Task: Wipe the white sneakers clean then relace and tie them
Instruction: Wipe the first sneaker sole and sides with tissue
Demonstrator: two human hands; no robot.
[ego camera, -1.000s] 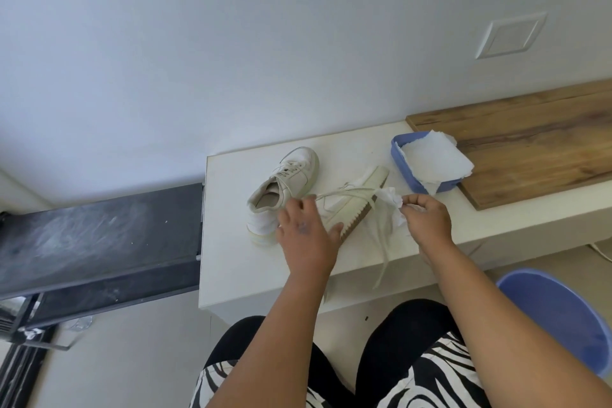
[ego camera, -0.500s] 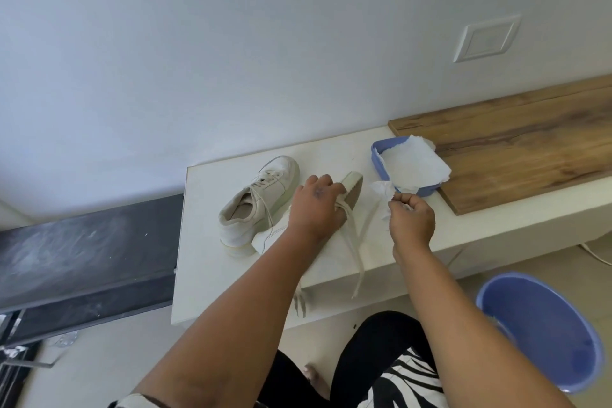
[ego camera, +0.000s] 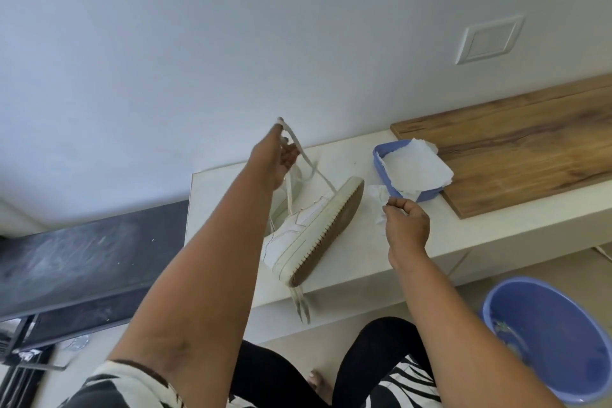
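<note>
the left hand is reaching up toward the middle of the frame, its grip pinching a white lace between thumb and fingertips and holding it raised in front of the wall. the lace is running down from the fingers to a white sneaker, which is lying tipped on its side at the centre of the frame on the white bench, its brown ridged sole facing the lower right. more lace ends are hanging off the front edge of the bench below the heel. the forearm is hiding whatever is lying to the left of the sneaker.

the right hand is hovering just right of the sneaker's toe, its grip curling round a crumpled white wipe. just beyond it, toward the upper right, a blue tray is sitting on the bench with white paper sheets lying over it, its far end touching a wooden board that is stretching to the right edge of the frame.

in the lower right corner a blue bucket is standing on the floor. a dark panel is lying at the left, and a white wall plate is showing in the upper right.
</note>
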